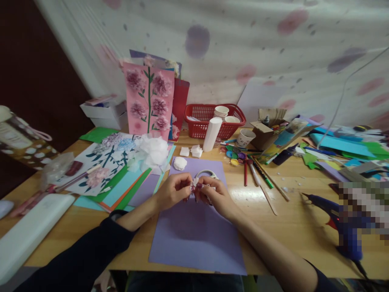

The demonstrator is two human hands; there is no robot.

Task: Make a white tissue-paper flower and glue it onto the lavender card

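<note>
Above a purple sheet [194,239], my left hand [174,190] and my right hand [217,196] meet at the fingertips. Both pinch a small piece of white paper [196,179] between them. Just behind the hands, scissors with pale handles [208,173] lie on the sheet, partly covered by my right hand. A round white paper bundle [180,163] rests near the sheet's upper left corner. Small stacks of white paper squares [196,151] lie beyond the sheet, beside an upright white roll [212,134].
A red basket [199,129] with cups stands at the back, left of a paper cup [245,138]. Brushes and pens [263,175] lie to the right; a blue glue gun [349,239] is at far right. Flower artwork [148,97], coloured sheets [121,184] and a white case [33,231] occupy the left.
</note>
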